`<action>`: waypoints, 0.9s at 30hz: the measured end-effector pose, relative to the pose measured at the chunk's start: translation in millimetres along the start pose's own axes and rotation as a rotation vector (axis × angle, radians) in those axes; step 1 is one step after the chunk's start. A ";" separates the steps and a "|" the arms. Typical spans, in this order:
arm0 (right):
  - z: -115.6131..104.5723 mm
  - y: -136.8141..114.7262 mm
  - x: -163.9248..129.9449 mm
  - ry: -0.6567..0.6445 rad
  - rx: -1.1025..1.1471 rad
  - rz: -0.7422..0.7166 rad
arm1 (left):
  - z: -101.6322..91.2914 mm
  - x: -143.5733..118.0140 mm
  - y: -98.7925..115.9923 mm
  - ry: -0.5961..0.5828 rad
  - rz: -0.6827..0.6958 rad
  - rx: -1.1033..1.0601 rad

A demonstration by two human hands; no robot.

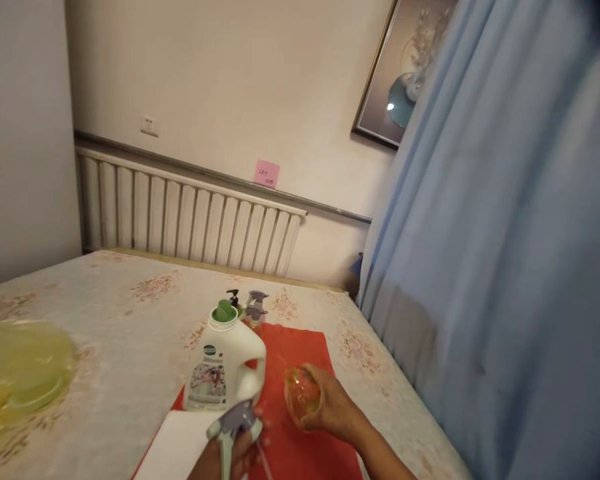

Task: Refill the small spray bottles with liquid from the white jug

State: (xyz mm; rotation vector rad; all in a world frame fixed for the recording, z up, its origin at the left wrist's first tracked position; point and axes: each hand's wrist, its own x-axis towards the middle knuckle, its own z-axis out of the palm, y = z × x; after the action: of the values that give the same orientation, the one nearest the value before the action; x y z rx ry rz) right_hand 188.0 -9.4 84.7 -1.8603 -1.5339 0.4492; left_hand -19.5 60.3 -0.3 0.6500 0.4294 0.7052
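My left hand (pixel 240 453) is closed around a grey and pale green spray trigger head (pixel 237 419), whose thin dip tube hangs down to the right. To its right, my right hand (pixel 330 407) grips a clear, rounded bottle (pixel 300 393), tilted over a red cloth (pixel 305 347). The bottle's contents are hard to make out through the glare. Just beyond the trigger head stands a white detergent jug (pixel 225 363) with a side handle and a green piece in its mouth.
Behind the jug are spray bottles (pixel 257 312) and a black pump top (pixel 233 297). A white flat sheet (pixel 175 443) lies at the front left. Farther left sits a translucent yellow object (pixel 35 360) on the floral bedcover (pixel 125 360). A blue curtain (pixel 460 267) hangs along the right.
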 end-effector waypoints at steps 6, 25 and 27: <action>16.5 22.2 -35.9 -0.025 0.106 0.047 | 52.6 -32.2 57.7 0.025 0.309 0.121; 21.2 0.6 -85.5 -0.040 0.179 -0.018 | 80.8 -34.9 26.7 0.023 0.311 0.709; 16.4 -10.8 -85.8 -0.031 0.233 -0.057 | 75.0 -31.7 17.4 -0.009 0.290 0.779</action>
State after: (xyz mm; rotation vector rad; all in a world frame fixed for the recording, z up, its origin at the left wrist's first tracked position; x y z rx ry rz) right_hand 148.4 -86.1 67.4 -1.6332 -1.4829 0.6063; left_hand -7.0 18.0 70.3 1.4703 0.6126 0.8039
